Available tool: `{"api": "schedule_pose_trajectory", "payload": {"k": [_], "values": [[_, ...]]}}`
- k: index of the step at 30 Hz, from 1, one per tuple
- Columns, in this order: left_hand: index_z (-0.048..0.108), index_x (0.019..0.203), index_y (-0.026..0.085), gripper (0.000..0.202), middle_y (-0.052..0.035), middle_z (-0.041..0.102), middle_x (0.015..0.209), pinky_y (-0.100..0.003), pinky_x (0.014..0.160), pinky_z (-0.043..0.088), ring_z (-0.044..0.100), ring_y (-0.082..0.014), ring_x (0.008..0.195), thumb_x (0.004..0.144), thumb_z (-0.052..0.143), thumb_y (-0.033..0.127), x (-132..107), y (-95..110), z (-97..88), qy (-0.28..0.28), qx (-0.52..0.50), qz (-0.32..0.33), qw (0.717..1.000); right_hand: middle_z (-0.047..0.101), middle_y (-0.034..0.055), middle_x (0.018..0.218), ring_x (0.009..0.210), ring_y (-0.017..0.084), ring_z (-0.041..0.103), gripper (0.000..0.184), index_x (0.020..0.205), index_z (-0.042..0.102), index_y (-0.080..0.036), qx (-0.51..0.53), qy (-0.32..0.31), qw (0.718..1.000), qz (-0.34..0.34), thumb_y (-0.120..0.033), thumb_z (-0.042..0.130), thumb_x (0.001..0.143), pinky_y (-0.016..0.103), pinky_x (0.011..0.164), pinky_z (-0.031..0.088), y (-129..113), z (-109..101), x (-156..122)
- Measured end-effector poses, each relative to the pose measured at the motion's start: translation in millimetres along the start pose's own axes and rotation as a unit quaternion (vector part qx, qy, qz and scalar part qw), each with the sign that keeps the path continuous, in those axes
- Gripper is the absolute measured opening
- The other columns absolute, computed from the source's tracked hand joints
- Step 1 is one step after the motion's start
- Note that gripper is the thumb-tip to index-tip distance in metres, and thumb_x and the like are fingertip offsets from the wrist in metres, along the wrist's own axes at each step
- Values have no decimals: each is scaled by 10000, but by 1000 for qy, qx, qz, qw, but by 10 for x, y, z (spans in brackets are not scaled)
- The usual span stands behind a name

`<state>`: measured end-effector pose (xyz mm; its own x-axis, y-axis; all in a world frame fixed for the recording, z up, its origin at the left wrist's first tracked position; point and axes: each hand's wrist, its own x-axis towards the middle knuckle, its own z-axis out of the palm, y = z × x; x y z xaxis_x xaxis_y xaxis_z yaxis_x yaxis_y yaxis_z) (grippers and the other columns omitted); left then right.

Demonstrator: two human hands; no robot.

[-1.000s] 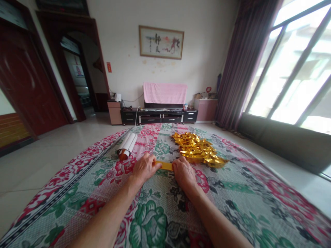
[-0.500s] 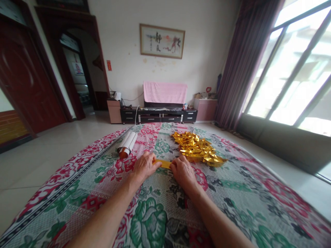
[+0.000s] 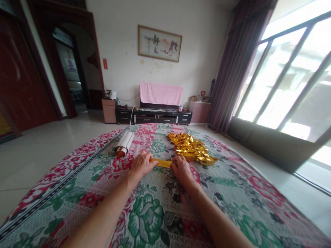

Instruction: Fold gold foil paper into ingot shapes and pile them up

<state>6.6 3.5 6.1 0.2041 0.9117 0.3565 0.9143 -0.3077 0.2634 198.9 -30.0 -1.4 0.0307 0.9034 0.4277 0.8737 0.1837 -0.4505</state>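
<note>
A narrow folded strip of gold foil paper (image 3: 163,163) stretches between my hands, just over the flowered cloth. My left hand (image 3: 142,164) is closed, pinching the strip's left end between thumb and fingers. At the other end, my right hand (image 3: 181,168) pinches the strip the same way. Beyond my right hand lies a heap of shiny folded gold paper pieces (image 3: 191,148), several of them overlapping. To the left of my left hand rests a roll of sheets (image 3: 124,143), white outside and gold-orange inside.
The flowered cloth (image 3: 147,220) covers the broad rounded surface under my arms. Farther off, a low black TV cabinet (image 3: 155,117) carries a screen draped with a pink cloth (image 3: 160,93). A purple curtain (image 3: 227,69) and large windows are at the right, dark red doors (image 3: 23,75) at the left.
My hands have spread slightly apart, so more of the gold strip shows between them. The camera view has turned a little to the right. The heap and roll have stayed in place.
</note>
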Motion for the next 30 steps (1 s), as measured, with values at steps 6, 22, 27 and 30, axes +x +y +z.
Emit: {"api": "schedule_pose_trajectory", "payload": {"k": [6,22,27,30], "values": [[572,827,226,295,-26,529,842,-246,618,372,546,-158,745,743,526,506,-5,-2,4,-5,-2,-9,1000,584,80,868,815,156,543,215,891,627,-133,-17,17,1000,-3,-176,444,786,227,750,385,-39,-18,-4],[554,1060,215,349,-54,572,961,-273,801,419,559,-177,898,771,529,408,5,-90,-17,13,-57,61,996,551,61,817,783,157,510,61,718,563,-161,-20,24,999,-21,-184,507,715,236,717,371,-169,24,-43],[558,1075,211,333,-56,563,959,-279,817,429,543,-175,897,766,541,336,8,-45,-84,53,-64,75,994,579,44,771,710,135,521,100,742,567,-162,7,38,999,-28,-158,466,742,219,659,358,-204,-36,-38],[594,1032,221,286,-55,550,990,-286,872,412,518,-182,955,759,550,295,27,-28,-95,88,-67,125,986,601,30,756,681,129,537,114,765,569,-165,22,41,999,-23,-171,456,756,218,642,354,-205,-42,-35]]}}
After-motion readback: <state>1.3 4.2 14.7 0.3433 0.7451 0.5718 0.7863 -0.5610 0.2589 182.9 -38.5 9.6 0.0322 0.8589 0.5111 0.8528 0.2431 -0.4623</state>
